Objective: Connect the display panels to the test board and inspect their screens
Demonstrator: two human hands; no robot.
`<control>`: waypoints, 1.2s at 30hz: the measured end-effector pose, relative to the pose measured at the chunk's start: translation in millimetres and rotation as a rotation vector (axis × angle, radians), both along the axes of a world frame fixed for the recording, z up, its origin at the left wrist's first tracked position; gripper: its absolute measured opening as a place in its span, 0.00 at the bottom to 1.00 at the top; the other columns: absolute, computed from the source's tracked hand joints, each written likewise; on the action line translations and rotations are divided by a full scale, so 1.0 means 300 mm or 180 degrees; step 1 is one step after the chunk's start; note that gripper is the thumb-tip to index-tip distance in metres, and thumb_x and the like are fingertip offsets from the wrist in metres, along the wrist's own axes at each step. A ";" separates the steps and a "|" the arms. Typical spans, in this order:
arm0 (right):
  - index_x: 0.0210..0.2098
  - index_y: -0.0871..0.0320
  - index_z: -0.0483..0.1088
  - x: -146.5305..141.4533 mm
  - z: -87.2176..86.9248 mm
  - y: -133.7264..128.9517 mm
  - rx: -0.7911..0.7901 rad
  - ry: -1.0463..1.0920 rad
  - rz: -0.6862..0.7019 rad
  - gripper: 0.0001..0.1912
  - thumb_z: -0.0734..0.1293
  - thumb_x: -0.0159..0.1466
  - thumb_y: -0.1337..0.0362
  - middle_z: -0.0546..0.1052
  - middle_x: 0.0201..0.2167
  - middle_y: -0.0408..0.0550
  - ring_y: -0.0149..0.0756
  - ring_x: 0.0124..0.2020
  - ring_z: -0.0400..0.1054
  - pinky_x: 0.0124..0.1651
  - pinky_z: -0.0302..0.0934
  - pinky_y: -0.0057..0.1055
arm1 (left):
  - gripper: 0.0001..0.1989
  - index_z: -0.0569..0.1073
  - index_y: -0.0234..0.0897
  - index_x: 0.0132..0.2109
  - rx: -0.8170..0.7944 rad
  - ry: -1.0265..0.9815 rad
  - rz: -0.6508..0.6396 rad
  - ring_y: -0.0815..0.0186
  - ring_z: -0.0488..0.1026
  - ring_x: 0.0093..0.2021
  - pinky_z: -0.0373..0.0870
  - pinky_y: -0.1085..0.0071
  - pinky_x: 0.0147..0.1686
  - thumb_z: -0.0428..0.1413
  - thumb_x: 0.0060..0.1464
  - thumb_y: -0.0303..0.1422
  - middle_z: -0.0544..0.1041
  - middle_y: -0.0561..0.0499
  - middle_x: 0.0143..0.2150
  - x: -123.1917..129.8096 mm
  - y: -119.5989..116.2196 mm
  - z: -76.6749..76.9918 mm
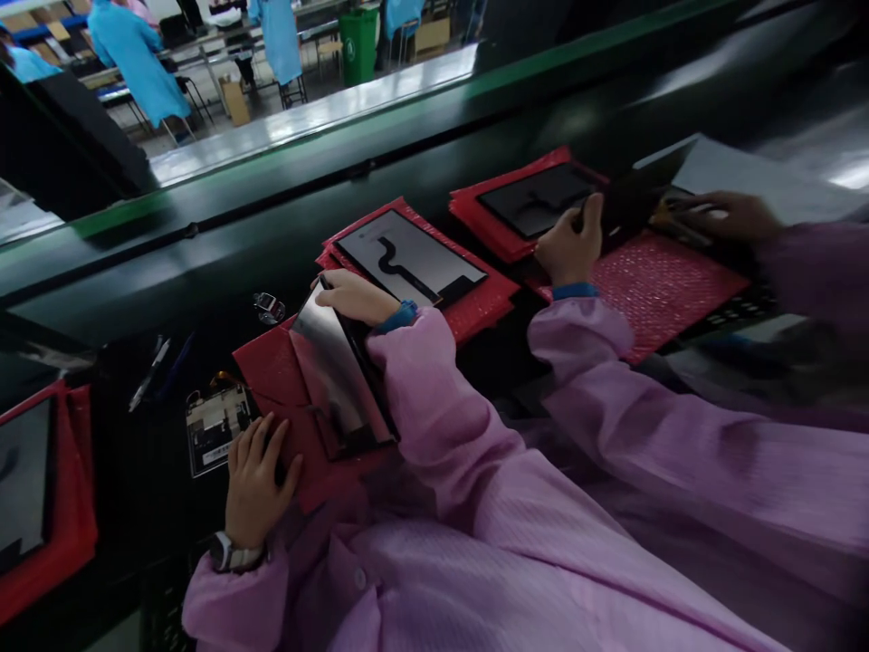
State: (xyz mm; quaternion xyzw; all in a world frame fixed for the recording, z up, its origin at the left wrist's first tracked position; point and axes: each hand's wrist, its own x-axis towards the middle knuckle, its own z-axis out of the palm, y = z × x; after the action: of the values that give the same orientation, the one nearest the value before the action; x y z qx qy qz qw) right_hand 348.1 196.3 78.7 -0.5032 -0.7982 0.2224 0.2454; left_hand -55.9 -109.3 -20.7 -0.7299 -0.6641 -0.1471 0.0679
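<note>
My right hand point(357, 297) is wrapped round the upper edge of a shiny display panel point(332, 362), which it holds tilted over a red bubble-wrap sleeve point(275, 362). The panel's lower end rests at the sleeve. My left hand point(258, 466), with a watch at the wrist, lies with fingers spread on the sleeve's left part and holds nothing. Left of it, close to its fingertips, is a small opened device with a circuit board point(215, 426). Behind my right hand another panel with a black flex cable point(407, 254) lies on red sleeves point(485, 303).
A co-worker's hands point(574, 240) handle a dark panel point(642, 190) at the right, over red bubble wrap point(669, 281). A pen point(149, 373) and a small clear-and-metal item point(270, 308) lie at the left. More sleeves point(81, 471) are at the far left. A green ledge point(272, 195) runs behind.
</note>
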 end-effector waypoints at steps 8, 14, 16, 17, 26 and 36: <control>0.19 0.52 0.41 0.258 -0.313 0.258 -0.0046 0.2270 -0.0508 0.35 0.49 0.52 0.25 0.36 0.12 0.35 0.29 0.18 0.32 0.23 0.33 0.30 | 0.32 0.50 0.37 0.74 0.0180 -0.0160 -0.0101 0.52 0.62 0.70 0.53 0.51 0.69 0.49 0.68 0.37 0.69 0.39 0.67 -0.010 0.018 -0.013; 0.20 0.52 0.39 0.294 -0.313 0.280 0.0009 0.2502 -0.0345 0.40 0.57 0.50 0.22 0.35 0.11 0.34 0.28 0.16 0.31 0.21 0.33 0.28 | 0.32 0.49 0.42 0.75 0.0030 -0.0193 -0.0246 0.53 0.55 0.74 0.47 0.48 0.72 0.48 0.69 0.34 0.65 0.41 0.70 -0.025 0.021 -0.011; 0.19 0.52 0.40 0.284 -0.264 0.248 0.0037 0.2463 -0.0209 0.40 0.56 0.50 0.22 0.36 0.11 0.34 0.27 0.16 0.33 0.21 0.34 0.28 | 0.31 0.51 0.44 0.75 0.0006 -0.0138 -0.0249 0.51 0.55 0.74 0.46 0.44 0.72 0.49 0.68 0.36 0.65 0.42 0.70 -0.025 0.022 -0.012; 0.19 0.51 0.42 0.262 -0.233 0.222 0.0042 0.2414 -0.0120 0.39 0.56 0.52 0.22 0.37 0.12 0.34 0.27 0.16 0.36 0.21 0.36 0.27 | 0.31 0.52 0.45 0.74 0.0017 -0.0125 -0.0251 0.51 0.55 0.74 0.46 0.43 0.72 0.50 0.68 0.37 0.65 0.42 0.70 -0.024 0.024 -0.013; 0.38 0.58 0.72 -0.650 -0.120 -0.125 -0.0136 0.1384 0.1075 0.10 0.71 0.66 0.58 0.75 0.42 0.50 0.40 0.50 0.67 0.52 0.63 0.36 | 0.26 0.61 0.40 0.69 -0.0031 0.0090 -0.0551 0.44 0.64 0.67 0.59 0.41 0.65 0.51 0.67 0.37 0.70 0.38 0.65 -0.048 0.046 0.037; 0.39 0.64 0.73 -0.976 -0.225 -0.244 -0.0566 0.1164 0.3009 0.08 0.66 0.71 0.64 0.76 0.41 0.48 0.30 0.43 0.67 0.54 0.57 0.28 | 0.16 0.74 0.37 0.55 0.0825 0.0415 -0.0482 0.48 0.73 0.52 0.65 0.51 0.53 0.51 0.66 0.37 0.78 0.38 0.50 -0.203 0.319 0.242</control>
State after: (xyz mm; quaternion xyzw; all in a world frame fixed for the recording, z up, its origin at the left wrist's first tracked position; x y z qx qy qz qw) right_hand 55.3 123.1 11.3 -0.0591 -0.8605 0.4604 0.2098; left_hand -116.9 -13.5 51.8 -0.7709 -0.5768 -0.1886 0.1932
